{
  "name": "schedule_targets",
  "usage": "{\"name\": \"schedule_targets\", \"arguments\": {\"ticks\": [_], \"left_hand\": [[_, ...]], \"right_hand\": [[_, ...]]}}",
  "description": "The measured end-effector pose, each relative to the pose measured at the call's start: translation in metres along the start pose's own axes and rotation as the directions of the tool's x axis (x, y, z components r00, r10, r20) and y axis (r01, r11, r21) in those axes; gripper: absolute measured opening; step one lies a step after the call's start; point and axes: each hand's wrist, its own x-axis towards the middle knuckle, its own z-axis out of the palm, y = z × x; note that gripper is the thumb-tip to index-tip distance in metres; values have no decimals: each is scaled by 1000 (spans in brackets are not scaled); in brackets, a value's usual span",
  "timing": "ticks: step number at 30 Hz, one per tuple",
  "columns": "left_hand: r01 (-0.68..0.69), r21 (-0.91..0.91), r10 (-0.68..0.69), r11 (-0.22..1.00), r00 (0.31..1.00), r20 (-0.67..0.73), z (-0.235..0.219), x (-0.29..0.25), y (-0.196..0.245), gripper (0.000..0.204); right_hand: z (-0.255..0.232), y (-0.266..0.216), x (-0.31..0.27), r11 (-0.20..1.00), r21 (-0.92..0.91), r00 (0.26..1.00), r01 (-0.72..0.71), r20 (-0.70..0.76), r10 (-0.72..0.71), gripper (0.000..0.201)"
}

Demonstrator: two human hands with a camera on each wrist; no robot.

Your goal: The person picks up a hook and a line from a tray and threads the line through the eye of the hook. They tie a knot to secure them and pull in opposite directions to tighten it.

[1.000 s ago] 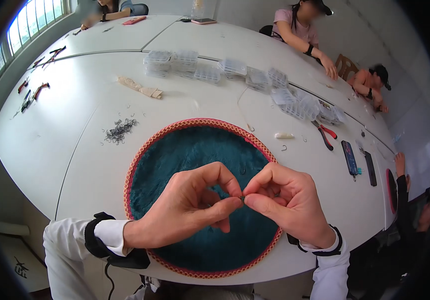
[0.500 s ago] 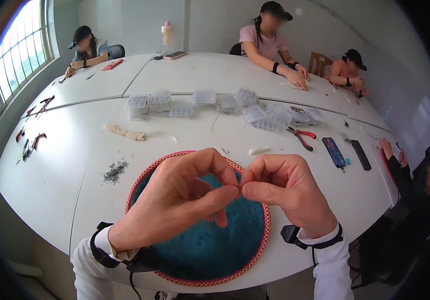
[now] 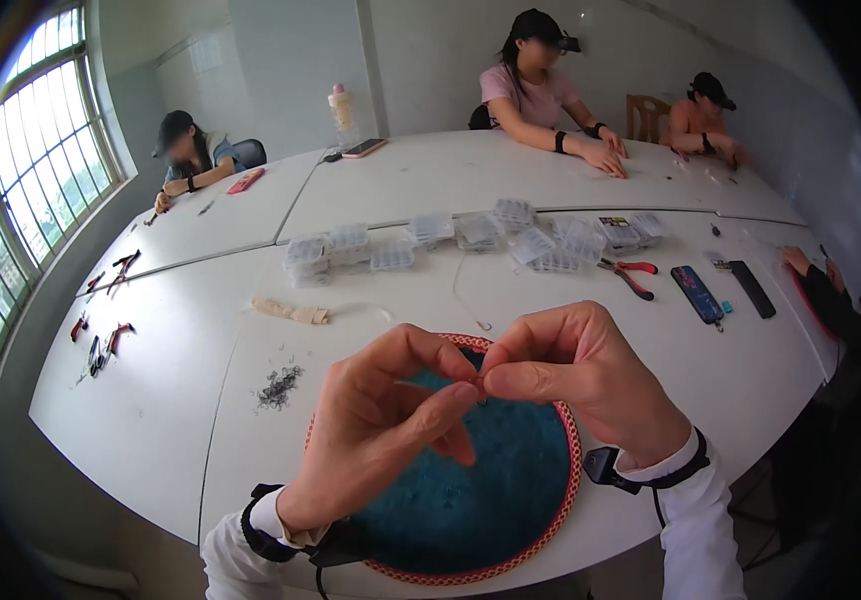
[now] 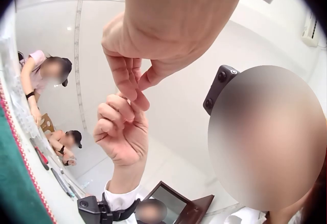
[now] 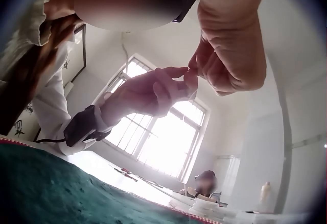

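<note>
Both hands meet fingertip to fingertip above a round teal plush mat point(image 3: 471, 500) with a red and gold braided rim. The left hand point(image 3: 383, 425) pinches between thumb and index finger, its other fingers loosely bent. Thumb and index finger of the right hand point(image 3: 586, 385) pinch at the same spot, the rest curled in. A small dark fish hook point(image 3: 483, 401) shows just under the fingertips, mostly hidden by them. In the left wrist view the right hand point(image 4: 122, 132) meets the left fingers from below. A pile of loose hooks point(image 3: 279, 387) lies left of the mat.
Clear plastic boxes point(image 3: 391, 256) line the table's middle. Red-handled pliers point(image 3: 631, 278), a phone point(image 3: 696, 295) and a black bar point(image 3: 752, 290) lie to the right. A beige cloth roll point(image 3: 291, 311) and more pliers point(image 3: 111, 345) lie left. Other people sit around the table.
The head view has tilted up, showing more of the room and far table. The hands stay joined at the fingertips, now held over the mat's upper part.
</note>
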Motion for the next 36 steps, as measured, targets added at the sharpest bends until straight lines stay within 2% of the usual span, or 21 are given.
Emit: {"name": "schedule_targets", "arguments": {"ticks": [3,5,8,12,18,23,30,32,36], "left_hand": [[2,37,-2,999,1000,-21,1,0,2,14],[8,30,-7,1000,999,-33,2,1,2,13],[-22,37,23,999,999,-26,2,0,0,12],[-28,17,28,999,999,-31,1,1,-3,11],[19,-38,-18,999,1000,12,-1,2,-4,10],[39,-74,-36,996,998,42,-2,3,-5,11],[85,11,-86,996,996,34,-5,4,-2,10],[66,76,-74,995,992,99,-8,5,-5,9],[92,19,-94,996,990,105,-8,6,-6,8]], "right_hand": [[-1,2,1,996,75,999,-45,-14,46,10],[-3,2,2,984,149,994,-102,48,95,10],[-5,1,3,975,165,988,-148,73,138,11],[-8,5,6,979,149,988,-138,94,125,11],[-12,8,8,973,126,968,-195,185,170,17],[-15,11,10,953,190,952,-237,243,189,17],[-17,14,13,952,125,937,-279,253,241,17],[-16,13,13,957,110,944,-267,230,237,16],[-16,14,11,971,44,957,-233,186,221,15]]}}
